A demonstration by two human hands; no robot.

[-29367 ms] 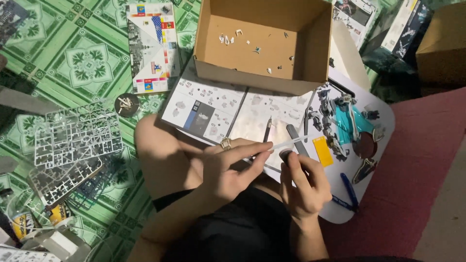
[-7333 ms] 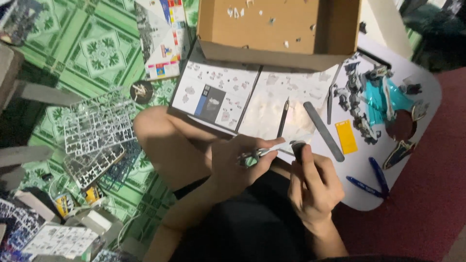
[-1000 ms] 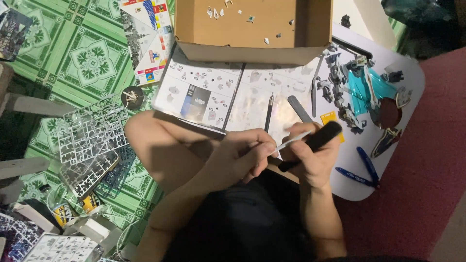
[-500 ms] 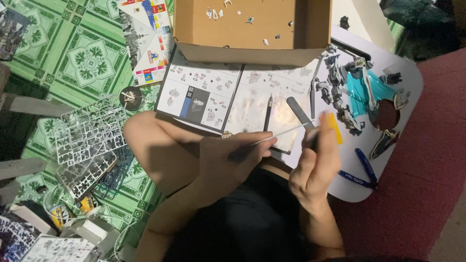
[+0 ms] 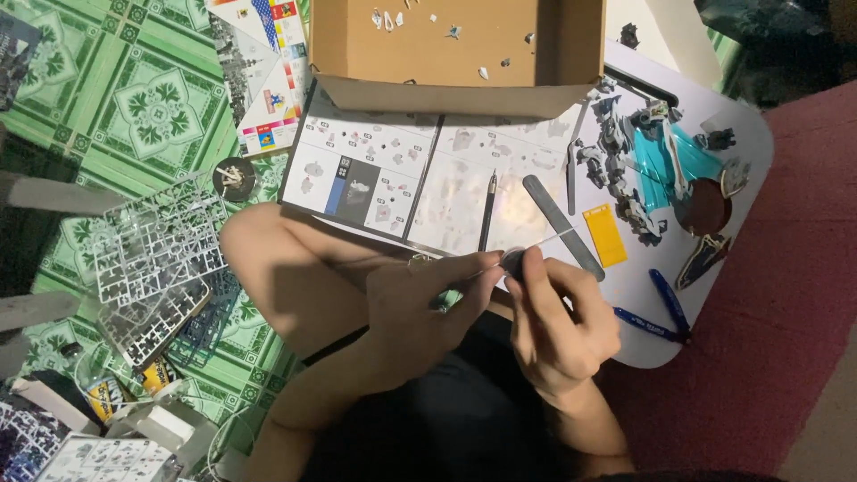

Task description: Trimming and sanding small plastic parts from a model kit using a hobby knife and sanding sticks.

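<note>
Whereas half a second ago the right hand [image 5: 558,326] lifted a yellow pad [image 5: 604,235], that pad now lies on the white board [image 5: 741,143]. Both hands pinch a small dark part [image 5: 512,261] (left hand [image 5: 420,308] gripping a thin tool [image 5: 527,248]): fine work resumes near the manual [image 5: 428,174].

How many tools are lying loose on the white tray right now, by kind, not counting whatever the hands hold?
Grey file: 1
Dark pencil-like tool: 1
Blue-handled cutters: 1
Yellow sanding pad: 1
Total: 4, all on the white tray.
</note>
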